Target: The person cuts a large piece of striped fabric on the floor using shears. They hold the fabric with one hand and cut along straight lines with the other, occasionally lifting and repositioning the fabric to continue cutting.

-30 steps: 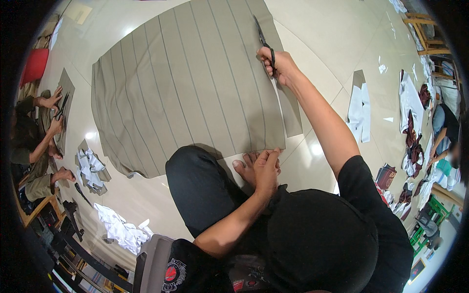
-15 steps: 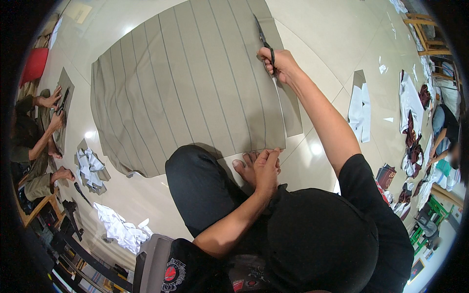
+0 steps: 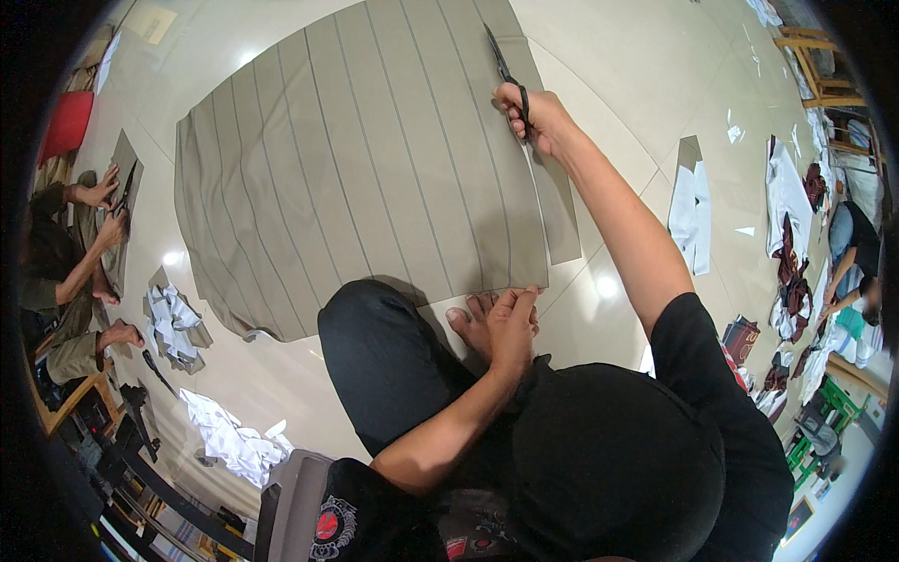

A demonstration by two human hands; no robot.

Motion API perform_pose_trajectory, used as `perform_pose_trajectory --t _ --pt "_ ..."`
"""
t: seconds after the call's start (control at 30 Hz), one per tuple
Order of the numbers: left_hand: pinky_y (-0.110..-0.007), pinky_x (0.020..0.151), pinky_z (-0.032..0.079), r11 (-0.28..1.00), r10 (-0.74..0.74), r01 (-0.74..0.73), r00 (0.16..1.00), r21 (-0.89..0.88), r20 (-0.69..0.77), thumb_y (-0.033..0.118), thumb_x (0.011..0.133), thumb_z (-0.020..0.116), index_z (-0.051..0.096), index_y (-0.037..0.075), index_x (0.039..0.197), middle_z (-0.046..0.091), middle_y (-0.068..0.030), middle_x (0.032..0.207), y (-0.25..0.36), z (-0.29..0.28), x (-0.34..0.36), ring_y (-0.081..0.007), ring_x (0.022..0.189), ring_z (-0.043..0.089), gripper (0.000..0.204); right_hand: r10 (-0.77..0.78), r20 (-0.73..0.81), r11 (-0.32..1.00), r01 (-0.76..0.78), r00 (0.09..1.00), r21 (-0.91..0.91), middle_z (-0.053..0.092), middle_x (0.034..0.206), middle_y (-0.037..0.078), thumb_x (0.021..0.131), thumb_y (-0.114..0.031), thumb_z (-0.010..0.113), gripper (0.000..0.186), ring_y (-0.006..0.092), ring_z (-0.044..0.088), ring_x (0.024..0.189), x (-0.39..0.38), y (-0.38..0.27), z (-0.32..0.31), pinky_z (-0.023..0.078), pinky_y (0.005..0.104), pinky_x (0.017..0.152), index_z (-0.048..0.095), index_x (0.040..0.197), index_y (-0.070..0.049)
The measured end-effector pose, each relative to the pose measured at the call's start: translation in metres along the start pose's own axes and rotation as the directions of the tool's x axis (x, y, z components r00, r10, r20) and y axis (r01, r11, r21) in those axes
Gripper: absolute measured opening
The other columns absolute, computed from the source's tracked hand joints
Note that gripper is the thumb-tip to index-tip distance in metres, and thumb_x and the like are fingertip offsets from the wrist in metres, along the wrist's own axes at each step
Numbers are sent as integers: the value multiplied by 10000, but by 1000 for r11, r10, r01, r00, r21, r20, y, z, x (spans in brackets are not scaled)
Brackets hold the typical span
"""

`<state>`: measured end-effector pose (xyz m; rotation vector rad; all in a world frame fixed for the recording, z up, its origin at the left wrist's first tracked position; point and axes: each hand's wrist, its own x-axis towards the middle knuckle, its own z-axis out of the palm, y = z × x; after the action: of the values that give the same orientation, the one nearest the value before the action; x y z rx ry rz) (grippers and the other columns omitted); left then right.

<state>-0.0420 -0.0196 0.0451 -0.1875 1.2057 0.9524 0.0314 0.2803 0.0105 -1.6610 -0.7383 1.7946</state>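
A large grey-brown cloth with dark stripes lies spread on the floor. Its near right corner is pinched between the fingertips of my left hand, which is closed just above my bare foot. My right arm reaches far forward. There, my right hand is wrapped round the handles of black scissors, whose blades point away from me over the cloth's right side. A narrow strip of the same cloth is parted by a slit running from below the scissors to the near edge.
At the left, another person's hands work with scissors on a cloth piece. White scraps lie at the lower left. White cut pieces are on the floor at the right. Farther right sit another person and wooden furniture.
My right hand and the scissors have shifted very slightly, with the thumb a little farther forward. My left hand keeps its pinch on the cloth corner.
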Motion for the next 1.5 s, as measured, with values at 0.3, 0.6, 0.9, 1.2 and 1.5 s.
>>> perform_pose_trajectory --t 0.3,0.6,0.9,1.2,1.5 --pt "-197 457 284 1000 7 -7 1000 -15 14 228 973 677 665 81 881 490 64 632 -2 -1 2 -22 501 377 174 8 -13 1000 -8 1000 -12 525 624 -55 816 -258 787 255 32 455 468 14 -8 1 362 176 427 589 742 -115" --pt "-191 455 285 1000 21 -21 1000 0 13 225 969 684 661 85 876 504 63 636 -1 -1 0 -19 504 386 170 -20 -2 999 20 1000 -38 523 622 -57 806 -261 783 249 38 455 476 15 -11 1 341 214 450 583 733 -132" --pt "-191 455 286 1000 28 -28 1000 0 11 229 970 682 668 82 892 500 67 639 -1 0 1 -16 506 384 166 -22 -4 999 21 1000 -31 527 624 -53 802 -246 783 241 37 455 467 15 -8 -2 344 199 431 588 740 -119" --pt "-190 454 286 999 31 -30 999 -18 14 232 971 681 661 82 887 500 64 638 -6 -3 4 -17 508 387 173 -16 2 1000 16 1000 -25 531 634 -42 802 -218 776 225 39 455 471 19 -11 1 351 207 434 591 759 -96" --pt "-193 455 287 999 37 -36 999 -9 15 229 968 688 656 88 876 500 61 631 -6 -3 5 -20 504 389 172 -14 -4 999 14 1000 -35 540 630 -38 798 -170 775 204 38 463 475 20 -11 1 371 208 429 591 753 -95"
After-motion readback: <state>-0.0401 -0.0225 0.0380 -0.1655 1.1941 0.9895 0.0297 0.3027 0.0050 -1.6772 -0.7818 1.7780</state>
